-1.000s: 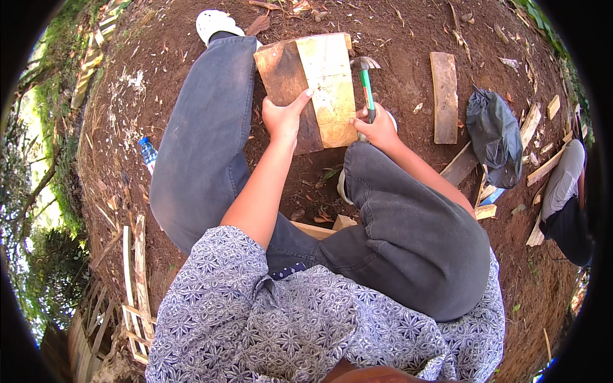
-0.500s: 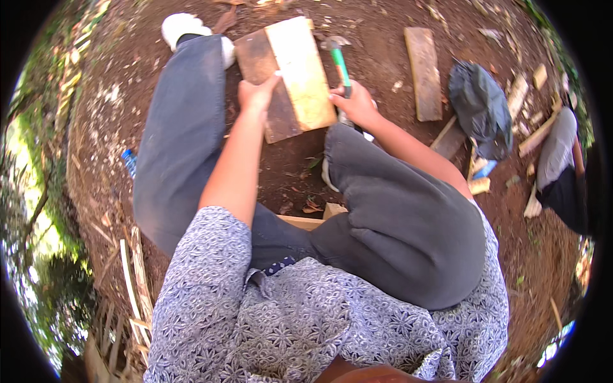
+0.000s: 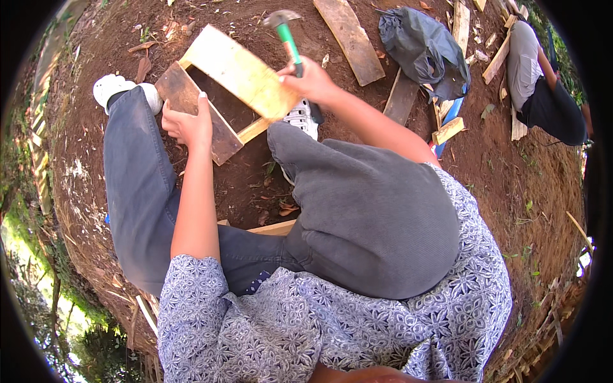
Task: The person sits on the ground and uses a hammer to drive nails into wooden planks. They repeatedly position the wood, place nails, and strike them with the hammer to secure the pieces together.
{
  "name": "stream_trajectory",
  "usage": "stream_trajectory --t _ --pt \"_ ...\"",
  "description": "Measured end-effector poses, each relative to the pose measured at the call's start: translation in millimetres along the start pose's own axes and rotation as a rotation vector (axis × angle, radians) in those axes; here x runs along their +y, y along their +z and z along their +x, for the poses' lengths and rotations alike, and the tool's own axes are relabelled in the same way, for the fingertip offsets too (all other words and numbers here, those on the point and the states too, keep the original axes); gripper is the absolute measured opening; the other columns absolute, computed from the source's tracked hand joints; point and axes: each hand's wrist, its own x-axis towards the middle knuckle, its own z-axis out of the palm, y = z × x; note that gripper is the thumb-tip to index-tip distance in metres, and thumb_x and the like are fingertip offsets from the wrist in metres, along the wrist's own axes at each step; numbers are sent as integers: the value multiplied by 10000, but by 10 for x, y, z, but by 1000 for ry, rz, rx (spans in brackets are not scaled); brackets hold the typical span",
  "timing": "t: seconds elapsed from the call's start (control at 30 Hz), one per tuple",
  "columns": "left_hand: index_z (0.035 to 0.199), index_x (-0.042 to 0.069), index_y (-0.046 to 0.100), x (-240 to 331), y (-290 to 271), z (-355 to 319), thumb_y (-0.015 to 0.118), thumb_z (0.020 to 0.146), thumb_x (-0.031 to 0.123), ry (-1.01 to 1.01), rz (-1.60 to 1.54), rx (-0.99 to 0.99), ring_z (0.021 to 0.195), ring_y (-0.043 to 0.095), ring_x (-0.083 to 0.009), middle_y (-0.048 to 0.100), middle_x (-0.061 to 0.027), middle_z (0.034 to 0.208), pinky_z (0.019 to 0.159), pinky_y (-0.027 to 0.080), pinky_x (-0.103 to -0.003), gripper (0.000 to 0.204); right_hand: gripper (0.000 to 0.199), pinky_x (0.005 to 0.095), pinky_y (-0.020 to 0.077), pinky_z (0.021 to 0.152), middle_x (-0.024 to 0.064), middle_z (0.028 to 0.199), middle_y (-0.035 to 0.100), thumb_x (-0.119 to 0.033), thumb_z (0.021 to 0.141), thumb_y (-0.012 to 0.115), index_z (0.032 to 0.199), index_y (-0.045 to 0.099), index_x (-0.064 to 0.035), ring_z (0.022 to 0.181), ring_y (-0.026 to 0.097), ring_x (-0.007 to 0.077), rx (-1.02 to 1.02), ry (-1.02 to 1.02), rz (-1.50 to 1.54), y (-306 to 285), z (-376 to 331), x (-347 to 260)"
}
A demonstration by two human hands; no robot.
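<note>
A wooden box-like frame is held tilted over the ground between my lower legs. Its pale board (image 3: 239, 69) and dark brown board (image 3: 220, 131) stand apart, and soil shows through the gap between them. My left hand (image 3: 190, 124) grips the dark board at its near left side, thumb on the edge. In my right hand (image 3: 311, 82) is a claw hammer (image 3: 288, 43) with a green handle, its metal head pointing up and away. The fingers of that hand also touch the right end of the pale board.
Beyond my right hand lie a brown plank (image 3: 351, 41), a dark plastic bag (image 3: 424, 51) and wood offcuts (image 3: 448, 131). Another person (image 3: 533, 70) is at the far right. A wooden piece (image 3: 273, 228) shows beneath my legs. Wood strips (image 3: 147, 313) lie at lower left.
The view has swung, shifting the scene left. The frame has turned, opening a visible gap between its boards. My left hand is lower on the dark board, and the hammer head shows more fully.
</note>
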Motion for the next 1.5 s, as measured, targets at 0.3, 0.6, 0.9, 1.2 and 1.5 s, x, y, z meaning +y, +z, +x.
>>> stream_trajectory --t 0.3,0.6,0.9,1.2,1.5 --pt "1440 62 412 -100 195 -173 783 836 459 249 106 19 1416 307 -411 341 -179 1512 1147 264 -584 812 398 383 535 775 121 1013 741 -287 815 851 966 570 -50 804 679 259 434 37 -429 -1115 -273 350" --pt "1388 61 475 55 134 -234 782 826 397 288 74 19 1394 329 -406 391 -182 1449 1132 287 -561 723 557 431 475 1022 163 1302 564 -404 688 932 955 611 -37 1220 559 339 695 -116 -931 -1390 -294 435" --pt "1293 165 608 434 132 -481 767 873 319 429 -79 -52 1378 397 -338 490 -121 1395 1168 271 -523 475 534 407 503 949 144 1142 685 -384 687 902 950 616 -18 1045 646 308 707 -96 -833 -1389 -363 85" --pt "1622 14 134 1138 217 -635 657 1003 463 -69 -1014 -924 1406 467 -293 422 -234 1548 1137 420 -452 926 393 284 508 834 103 1175 667 -243 854 777 1119 534 -85 984 631 127 223 -2 384 -461 -496 -702" --pt "1407 -14 257 448 157 -265 735 959 149 -178 -897 -736 1285 548 -291 503 -215 1385 1051 506 -435 676 332 313 546 770 85 1017 757 -192 829 780 968 505 -70 799 650 120 -86 103 -88 289 -150 -443"
